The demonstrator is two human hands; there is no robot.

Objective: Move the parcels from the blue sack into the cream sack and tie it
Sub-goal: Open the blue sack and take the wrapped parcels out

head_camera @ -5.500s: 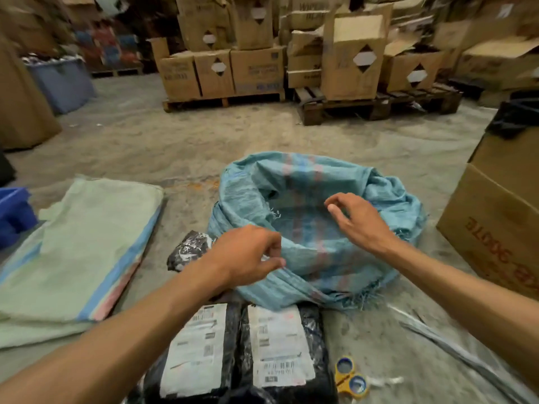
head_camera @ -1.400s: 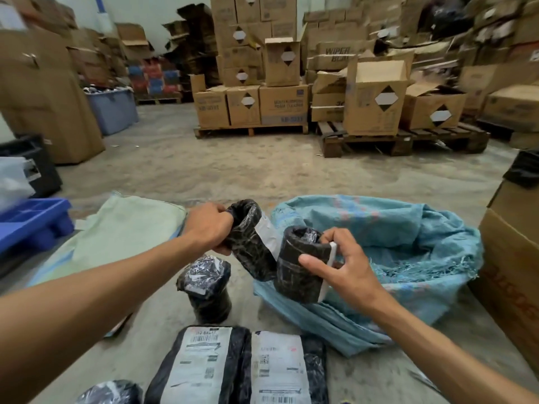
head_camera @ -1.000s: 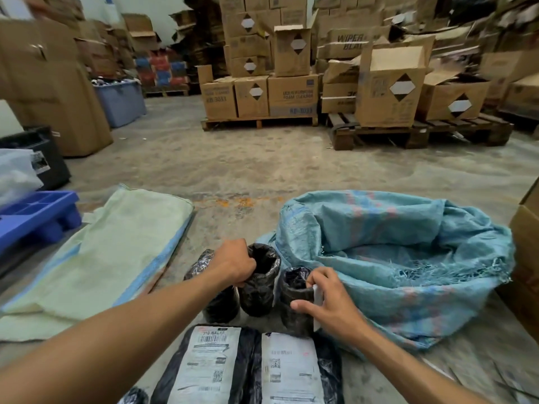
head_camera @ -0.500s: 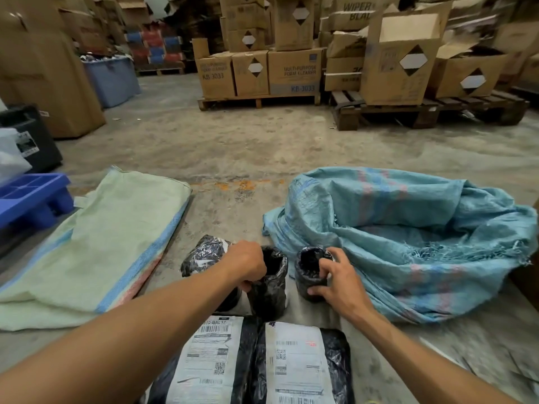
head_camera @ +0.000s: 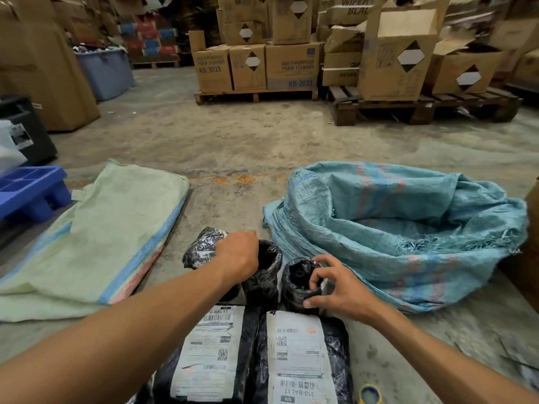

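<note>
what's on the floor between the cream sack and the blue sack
In the head view, three upright black-wrapped parcels stand between the cream sack and blue sack; farther back, bare concrete.

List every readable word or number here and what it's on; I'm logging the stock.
"MULTI-PURPOSE FOAM CLEANER KB-3033": carton on pallet.
"FOAM CLEANER KB-3033": left carton; top line blurred.
"WIPER BLA...": top carton, cut off.
"310-BAL17": left parcel label.
"310-BAL17", upside down: right parcel label.
Barcodes and fine print: too small.
</note>
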